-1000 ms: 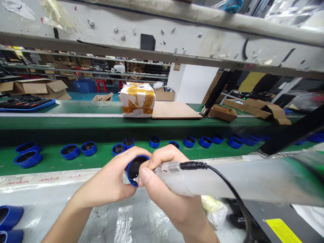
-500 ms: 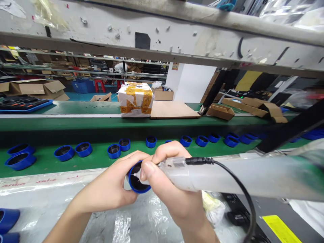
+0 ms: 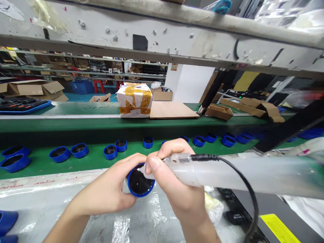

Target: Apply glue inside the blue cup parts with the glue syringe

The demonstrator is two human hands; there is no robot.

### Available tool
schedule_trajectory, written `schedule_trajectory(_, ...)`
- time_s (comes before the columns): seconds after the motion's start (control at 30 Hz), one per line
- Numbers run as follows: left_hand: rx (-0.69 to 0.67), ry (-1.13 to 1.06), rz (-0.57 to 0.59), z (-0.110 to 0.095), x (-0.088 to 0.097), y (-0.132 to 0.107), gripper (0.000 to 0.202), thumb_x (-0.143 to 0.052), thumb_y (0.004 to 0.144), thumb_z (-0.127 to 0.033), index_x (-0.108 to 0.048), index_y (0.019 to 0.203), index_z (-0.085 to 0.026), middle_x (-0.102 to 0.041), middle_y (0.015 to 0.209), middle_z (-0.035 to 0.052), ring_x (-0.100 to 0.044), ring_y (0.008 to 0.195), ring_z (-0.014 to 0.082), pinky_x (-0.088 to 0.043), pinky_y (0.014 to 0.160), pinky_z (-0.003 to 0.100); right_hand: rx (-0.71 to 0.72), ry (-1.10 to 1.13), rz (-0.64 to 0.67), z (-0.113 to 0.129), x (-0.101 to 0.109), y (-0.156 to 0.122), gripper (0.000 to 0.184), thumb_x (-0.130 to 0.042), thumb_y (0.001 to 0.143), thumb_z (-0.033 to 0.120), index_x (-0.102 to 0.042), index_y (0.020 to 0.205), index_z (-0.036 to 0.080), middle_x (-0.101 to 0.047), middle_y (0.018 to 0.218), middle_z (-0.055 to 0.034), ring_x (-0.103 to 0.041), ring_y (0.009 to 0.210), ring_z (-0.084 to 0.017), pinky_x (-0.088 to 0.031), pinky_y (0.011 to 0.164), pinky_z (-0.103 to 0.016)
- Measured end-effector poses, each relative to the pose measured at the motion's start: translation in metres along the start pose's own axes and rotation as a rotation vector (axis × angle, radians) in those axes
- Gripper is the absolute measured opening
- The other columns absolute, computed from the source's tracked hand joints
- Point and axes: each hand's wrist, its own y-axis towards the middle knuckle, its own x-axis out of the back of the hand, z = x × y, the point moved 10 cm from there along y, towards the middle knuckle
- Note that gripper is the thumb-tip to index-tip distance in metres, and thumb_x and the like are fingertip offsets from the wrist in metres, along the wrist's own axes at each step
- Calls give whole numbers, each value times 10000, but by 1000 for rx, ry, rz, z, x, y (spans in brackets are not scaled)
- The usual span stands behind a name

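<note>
My left hand (image 3: 111,187) is closed around the side of a round blue cap with a black inside (image 3: 141,184), thumb below and fingers above, its open face turned toward me. My right hand (image 3: 174,182) grips a large translucent dispensing syringe (image 3: 217,173) near its front end. The syringe's pale nozzle tip reaches into the cap by its upper left inner wall. A black cable (image 3: 243,179) runs from a clear fitting on the syringe, over the barrel and down to the right. My right fingers hide part of the nozzle.
Several more blue caps (image 3: 59,154) stand on the green conveyor belt (image 3: 93,158) beyond my hands. Others (image 3: 7,222) sit at the near left on the plastic-covered bench (image 3: 83,189). A taped box (image 3: 135,101) stands behind the belt. A dark device (image 3: 253,206) lies at right; a beam (image 3: 177,37) crosses above.
The nozzle tip has shifted up along the cap's inner wall, and more of the cap's inside shows. The view has shifted slightly; both hands keep their hold.
</note>
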Motion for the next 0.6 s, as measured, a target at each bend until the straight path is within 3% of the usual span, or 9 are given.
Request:
schedule_trajectory(0.27, -19, -18, 30, 3, -2, -2, 735, -632, 682, -36, -695, 1355, -324, -738, 1398, 1, -699, 1268, 282, -588, 1099, 381, 36, -35, -27, 1, 7, 1, 166, -790, 956, 189, -670, 922, 298, -731, 762, 38, -712, 680, -182, -571, 650, -334)
schedule_trajectory(0.5, -13, -39, 24, 4, -1, -2, 715, -648, 711, -32, -663, 1360, -331, -744, 1353, -8, -719, 1228, 257, -601, 1048, 336, 76, -26, -73, 4, 13, 3, 174, -780, 958, 165, -666, 946, 296, -712, 751, 47, -718, 697, -170, -571, 671, -318)
schedule_trajectory(0.6, -50, -4, -73, 7, 19, -1, 605, -724, 753, -92, -656, 1321, -288, -704, 1401, 42, -696, 1292, 281, -584, 1093, 365, 108, 46, -72, 9, 18, 6, 165, -746, 980, 168, -661, 1018, 305, -761, 763, 46, -773, 730, -186, -592, 674, -313)
